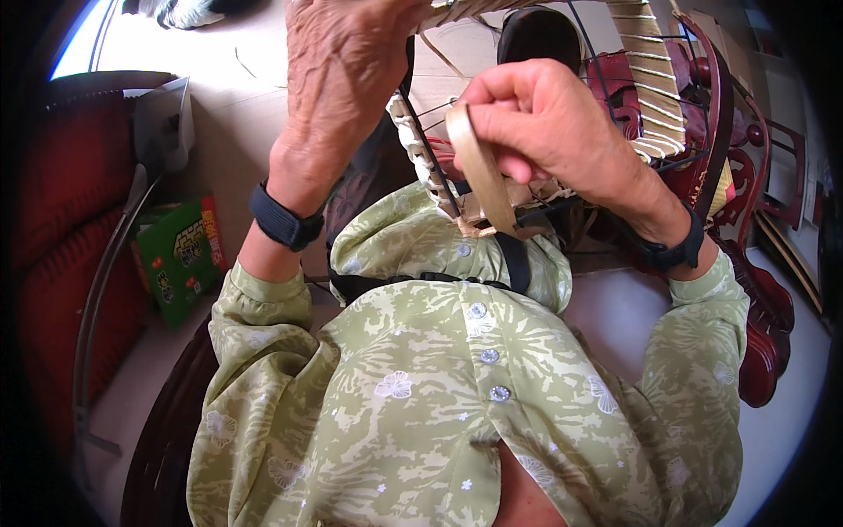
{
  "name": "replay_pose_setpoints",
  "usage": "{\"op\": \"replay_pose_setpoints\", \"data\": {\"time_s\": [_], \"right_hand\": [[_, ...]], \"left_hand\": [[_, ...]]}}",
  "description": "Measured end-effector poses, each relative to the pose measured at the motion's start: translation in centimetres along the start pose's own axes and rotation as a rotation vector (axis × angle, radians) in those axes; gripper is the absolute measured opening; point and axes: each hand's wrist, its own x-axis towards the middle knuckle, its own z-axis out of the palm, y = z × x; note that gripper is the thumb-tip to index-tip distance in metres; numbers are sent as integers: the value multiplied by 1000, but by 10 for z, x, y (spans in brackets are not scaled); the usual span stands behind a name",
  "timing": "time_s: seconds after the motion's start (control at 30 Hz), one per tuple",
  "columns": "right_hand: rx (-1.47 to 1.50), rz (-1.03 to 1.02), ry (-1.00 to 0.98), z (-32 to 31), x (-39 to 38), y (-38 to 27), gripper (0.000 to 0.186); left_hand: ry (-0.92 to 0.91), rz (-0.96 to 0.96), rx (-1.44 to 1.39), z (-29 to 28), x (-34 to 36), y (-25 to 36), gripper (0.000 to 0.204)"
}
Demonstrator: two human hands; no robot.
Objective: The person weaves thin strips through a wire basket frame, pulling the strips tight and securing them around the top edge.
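A black wire frame lies over my lap, its edges wrapped in pale tan strips [652,79]. My right hand [558,119] is closed, with thumb and fingers pinching a flat tan strip [487,176]. The strip curves down from the fingers to the wrapped near edge of the frame. At the frame's far left side, my left hand [338,66] reaches to the top of the picture. Its back faces me, and its fingers are mostly hidden or cut off, so their grip cannot be made out.
To the left are a red cushioned seat [75,176], a curved metal rod [97,307] and a green box [180,259]. Dark red carved wooden furniture [760,342] stands on the right. A dark shoe [540,37] shows beyond the frame, and something furry [180,12] lies at far left.
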Motion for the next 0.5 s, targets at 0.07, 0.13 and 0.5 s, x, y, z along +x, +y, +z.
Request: {"op": "replay_pose_setpoints", "data": {"time_s": [0.07,0.13,0.5], "right_hand": [[42,-12,-33,-6,3,3,17],[93,-31,-16,-7,4,2,19],[51,22,131,-17,-25,-21,17]], "left_hand": [[49,26,42,4,-4,-5,24],[95,56,79,9,-8,-9,26],[-168,-213,-293,2,-8,2,19]]}}
